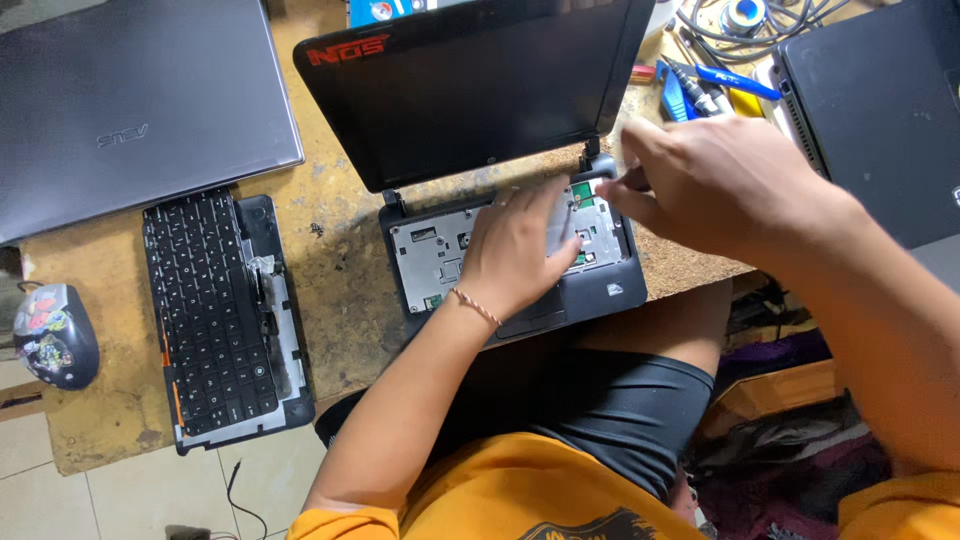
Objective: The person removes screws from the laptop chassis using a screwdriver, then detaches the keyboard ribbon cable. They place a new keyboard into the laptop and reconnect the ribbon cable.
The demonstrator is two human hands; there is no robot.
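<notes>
Small black laptop [470, 150], keyboard removed, metal deck bare, at the near edge of the worn surface [340, 290], centre. Left hand [515, 255] flat on the deck, fingers together; right hand [715, 180] at the deck's far right corner, fingers pinched, their hold hidden. Detached keyboard [215, 310] lies left, closed grey laptop [130, 100] beyond it.

Hidden: centre of the small laptop base [430, 255], under the left hand [520, 250]; right hand [715, 180] fingertips blurred, grip unreadable. Cut off: grey laptop [130, 100] at top and left edges; black laptop [880, 110] at right edge; cables [760, 25] at top.
</notes>
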